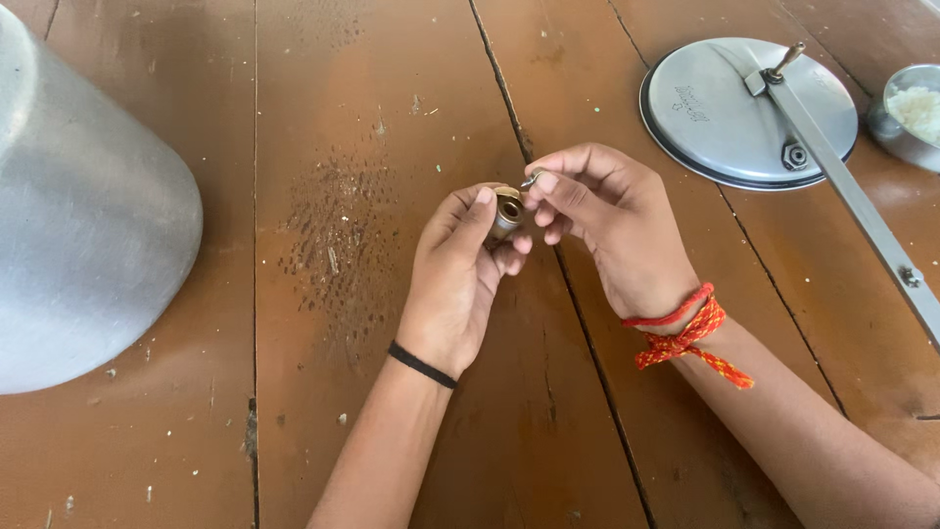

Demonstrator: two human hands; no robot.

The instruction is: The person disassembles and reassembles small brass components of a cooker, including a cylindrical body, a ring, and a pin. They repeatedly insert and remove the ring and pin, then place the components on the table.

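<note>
My left hand (458, 279) grips a small brass-coloured cylindrical weight (507, 213) between thumb and fingers, its open end turned up toward me. My right hand (607, 225) pinches a tiny metal piece (530, 179) at its fingertips, right above the cylinder's top and touching or almost touching it. Both hands hover over the brown wooden plank floor (372, 245). A black band circles my left wrist, and a red and orange thread is tied around my right wrist.
A large aluminium pot (83, 216) lies at the left edge. At the upper right rests a round metal lid (734, 113) with a long flat handle (862, 206). A small steel bowl of white rice (913, 113) sits at the far right.
</note>
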